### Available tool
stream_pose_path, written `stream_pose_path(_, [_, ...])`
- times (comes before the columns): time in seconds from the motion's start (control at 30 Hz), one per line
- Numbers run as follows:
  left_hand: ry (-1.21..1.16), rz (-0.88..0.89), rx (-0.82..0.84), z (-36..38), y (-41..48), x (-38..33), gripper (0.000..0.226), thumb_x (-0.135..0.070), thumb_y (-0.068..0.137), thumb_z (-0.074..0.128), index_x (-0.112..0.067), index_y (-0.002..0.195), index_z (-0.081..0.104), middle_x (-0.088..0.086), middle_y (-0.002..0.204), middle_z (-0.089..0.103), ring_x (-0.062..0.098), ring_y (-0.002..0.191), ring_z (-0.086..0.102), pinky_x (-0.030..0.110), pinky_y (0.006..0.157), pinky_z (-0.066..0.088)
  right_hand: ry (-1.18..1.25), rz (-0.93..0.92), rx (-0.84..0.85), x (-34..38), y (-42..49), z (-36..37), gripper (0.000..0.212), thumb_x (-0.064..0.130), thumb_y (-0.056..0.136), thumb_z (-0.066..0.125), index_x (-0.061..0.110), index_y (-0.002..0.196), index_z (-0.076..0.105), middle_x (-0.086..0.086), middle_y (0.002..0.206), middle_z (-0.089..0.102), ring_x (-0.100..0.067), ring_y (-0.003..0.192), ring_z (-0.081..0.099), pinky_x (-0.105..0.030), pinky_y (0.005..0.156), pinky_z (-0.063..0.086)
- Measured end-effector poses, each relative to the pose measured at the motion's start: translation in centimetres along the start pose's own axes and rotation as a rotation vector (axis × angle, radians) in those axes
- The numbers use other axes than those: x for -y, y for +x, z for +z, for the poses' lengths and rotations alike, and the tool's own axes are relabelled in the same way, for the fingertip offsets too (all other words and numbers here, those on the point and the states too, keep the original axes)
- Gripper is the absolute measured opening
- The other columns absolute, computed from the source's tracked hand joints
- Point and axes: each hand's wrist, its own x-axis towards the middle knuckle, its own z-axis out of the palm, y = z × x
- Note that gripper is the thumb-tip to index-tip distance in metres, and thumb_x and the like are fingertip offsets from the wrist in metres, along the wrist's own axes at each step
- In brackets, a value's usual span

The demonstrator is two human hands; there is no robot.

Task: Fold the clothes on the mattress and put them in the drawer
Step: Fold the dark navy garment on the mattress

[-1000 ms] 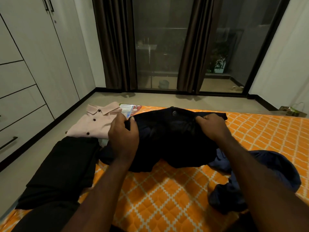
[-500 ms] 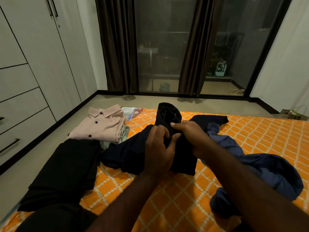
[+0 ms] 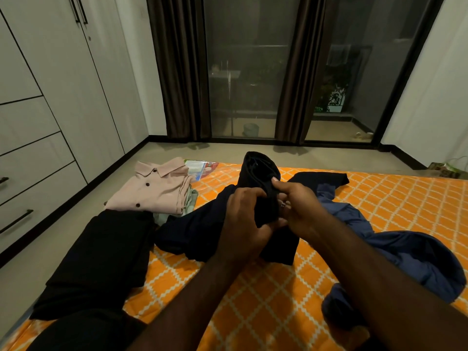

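A dark navy garment lies bunched on the orange patterned mattress, its upper part folded double and lifted. My left hand and my right hand meet at its middle and both grip the folded fabric. A folded pink shirt with dark buttons rests on a pale green item at the mattress's far left corner. A folded black garment lies at the left edge. A crumpled blue garment lies to the right.
Grey wardrobe drawers with dark handles stand along the left wall, all closed. A strip of bare floor runs between them and the mattress. A plastic packet lies behind the pink shirt. Dark curtains flank glass doors ahead.
My hands were apart, holding the navy garment spread wide. They came together at the centre, doubling it over and lifting the fold. The blue garment beneath is now uncovered.
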Motion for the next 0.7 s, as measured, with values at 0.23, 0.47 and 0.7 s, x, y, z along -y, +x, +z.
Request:
stream_pose_path(0.23, [-0.299,-0.318,-0.262,-1.7,1.7,0.9,0.027,-0.002,0.090,0.069,-0.023,0.104,0.061,-0.013,0.102,0.065,0.007,0.099,0.065,0.034,0.087,0.057,-0.279,-0.187,0.041,1.3,2.3,-2.8,0.014,0.004,0.102,0.055,0.005,0.113,0.063,-0.017,0.102,0.075,-0.030,0.098,0.075,-0.032,0.075,0.062])
stream_pose_path(0.47, [-0.781,-0.525,-0.360,-3.2,2.6,1.6,0.030,0.013,0.091,0.057,-0.011,0.108,0.062,0.007,0.107,0.069,0.021,0.106,0.067,0.034,0.098,0.054,-0.663,-0.341,-0.133,-0.8,4.7,-6.0,0.012,0.011,0.096,0.070,0.016,0.106,0.068,-0.007,0.095,0.074,-0.029,0.097,0.072,-0.046,0.088,0.061])
stream_pose_path(0.7, [-0.981,-0.489,-0.277,-3.3,3.0,0.7,0.012,-0.004,0.097,0.058,-0.007,0.109,0.061,0.013,0.109,0.068,0.026,0.103,0.065,0.038,0.094,0.056,-0.863,-0.454,0.063,-1.3,4.8,-4.2,0.016,0.022,0.090,0.078,0.021,0.104,0.070,0.006,0.085,0.070,0.002,0.071,0.065,-0.025,0.072,0.053])
